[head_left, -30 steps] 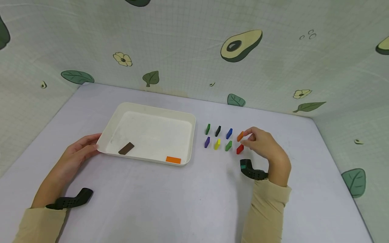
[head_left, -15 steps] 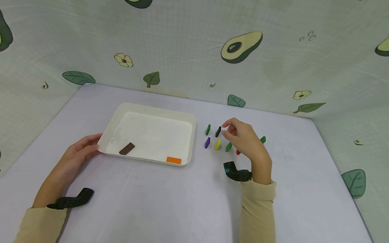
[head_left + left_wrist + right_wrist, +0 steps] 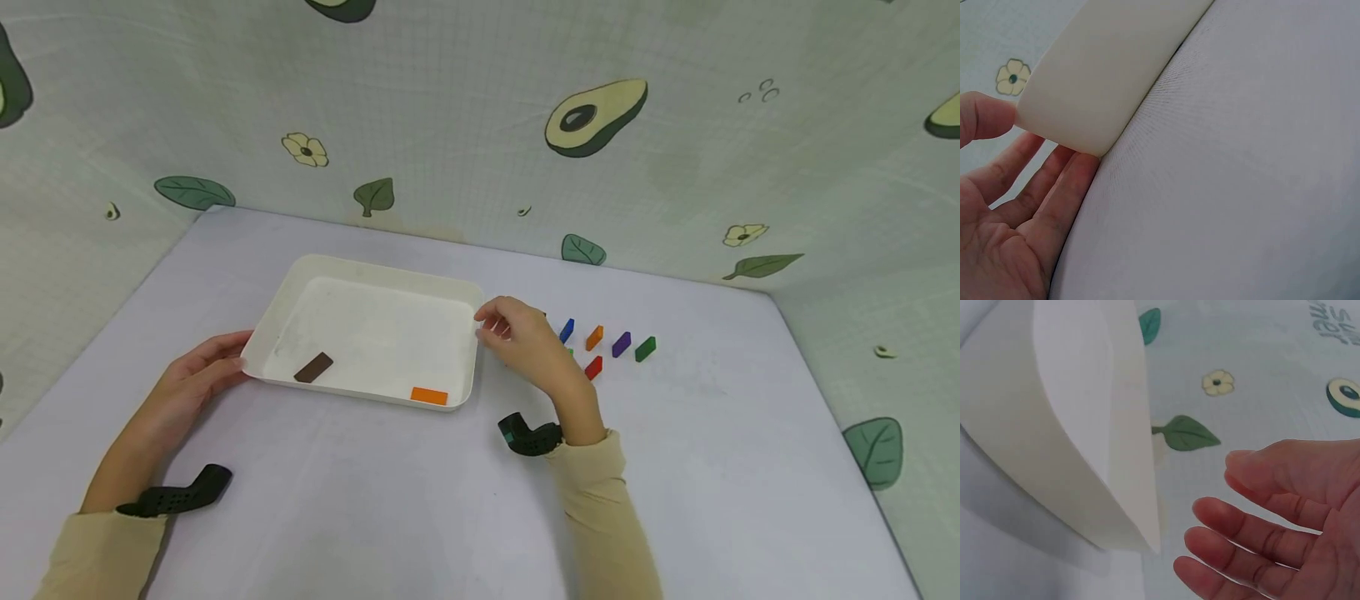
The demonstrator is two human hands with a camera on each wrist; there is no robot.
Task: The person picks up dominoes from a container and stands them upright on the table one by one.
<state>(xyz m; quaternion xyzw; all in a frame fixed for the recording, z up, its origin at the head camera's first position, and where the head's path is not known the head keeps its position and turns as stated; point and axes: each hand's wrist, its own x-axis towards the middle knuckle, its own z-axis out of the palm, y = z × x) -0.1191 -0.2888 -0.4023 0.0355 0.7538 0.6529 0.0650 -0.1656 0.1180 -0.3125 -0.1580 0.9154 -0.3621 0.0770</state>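
A white rectangular tray (image 3: 367, 268) lies on the table, with a brown block (image 3: 313, 367) and an orange block (image 3: 429, 396) inside near its front side. My left hand (image 3: 197, 373) holds the tray's front left corner; in the left wrist view the thumb (image 3: 988, 117) touches the rim and the fingers meet the lower wall. Beside the tray's right wall, my right hand (image 3: 528, 346) has relaxed, slightly bent fingers. Nothing shows between them in the right wrist view, where a gap separates the fingertips from the tray (image 3: 1110, 512).
Right of my right hand stand small blocks: blue (image 3: 567, 330), orange (image 3: 595, 337), purple (image 3: 622, 344), green (image 3: 646, 348) and red (image 3: 593, 367). My hand partly or wholly hides others. A printed cloth (image 3: 450, 125) rises behind the table.
My right hand has moved left, from the right-hand blocks past the others to the tray's right side. The purple and green blocks at the right are uncovered. My left hand and the tray stay put.
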